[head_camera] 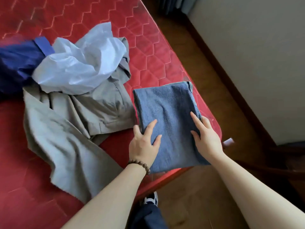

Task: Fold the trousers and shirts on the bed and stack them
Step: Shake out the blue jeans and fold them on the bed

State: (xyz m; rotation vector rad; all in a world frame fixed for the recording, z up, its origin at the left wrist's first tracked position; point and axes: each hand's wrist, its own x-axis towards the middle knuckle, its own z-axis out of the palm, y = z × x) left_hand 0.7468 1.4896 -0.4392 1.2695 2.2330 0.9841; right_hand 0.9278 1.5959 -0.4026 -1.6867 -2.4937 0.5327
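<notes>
Folded blue jeans [168,111] lie as a neat rectangle at the near right corner of the red mattress [148,52]. My left hand [144,142] grips their left edge, thumb under, fingers on top. My right hand [206,136] holds the right edge the same way. Left of the jeans lie unfolded grey trousers [69,123], spread and creased. A crumpled pale blue shirt [79,66] rests on top of them. A dark blue garment [16,63] sits bunched at the far left.
The mattress edge runs diagonally beside a wooden floor [198,66], with a pale wall [255,55] to the right. My shoe [151,198] and dark trouser leg stand on the floor at the bed's near corner. A wooden bead bracelet [140,164] circles my left wrist.
</notes>
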